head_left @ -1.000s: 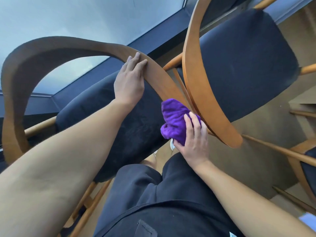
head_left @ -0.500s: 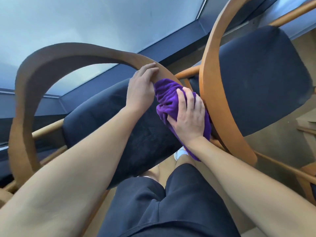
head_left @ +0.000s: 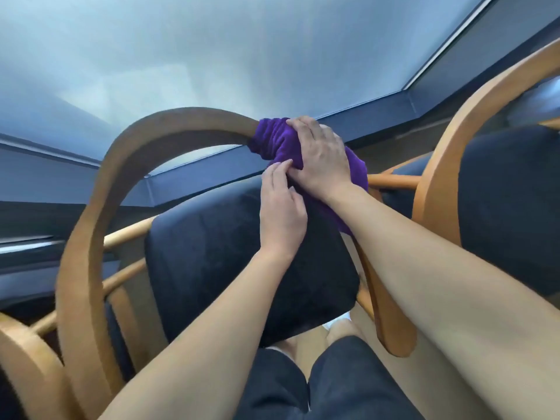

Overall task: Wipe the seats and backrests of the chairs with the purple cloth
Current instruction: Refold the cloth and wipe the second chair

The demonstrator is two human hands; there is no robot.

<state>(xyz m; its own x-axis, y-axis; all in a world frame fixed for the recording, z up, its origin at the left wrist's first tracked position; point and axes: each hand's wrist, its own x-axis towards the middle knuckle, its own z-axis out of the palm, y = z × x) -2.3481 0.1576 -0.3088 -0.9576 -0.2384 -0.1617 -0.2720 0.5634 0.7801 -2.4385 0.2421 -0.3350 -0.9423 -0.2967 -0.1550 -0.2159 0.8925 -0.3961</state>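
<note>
The right grip point(head_left: 318, 156), a bare hand, is clenched over the purple cloth point(head_left: 272, 137), fingers curled across the top and the thumb tucked underneath. The cloth is bunched around the curved wooden backrest point(head_left: 169, 125) of the nearest chair, at the right end of its arch, with a loose part hanging down behind the right wrist. The left grip point(head_left: 283, 210) sits just below, released, its fingers nearly straight and their tips touching the lower edge of the cloth beside the right thumb. Under both forearms lies the chair's dark padded seat point(head_left: 212, 247), tilted up toward the camera. To the right stands a second chair point(head_left: 509, 189) with the same wooden frame and dark padding, close beside the first. Part of another wooden frame point(head_left: 24, 353) shows at the lower left. Behind the chairs is a large pale window point(head_left: 212, 56) in a dark surround. The person's dark shorts point(head_left: 348, 383) fill the bottom edge
</note>
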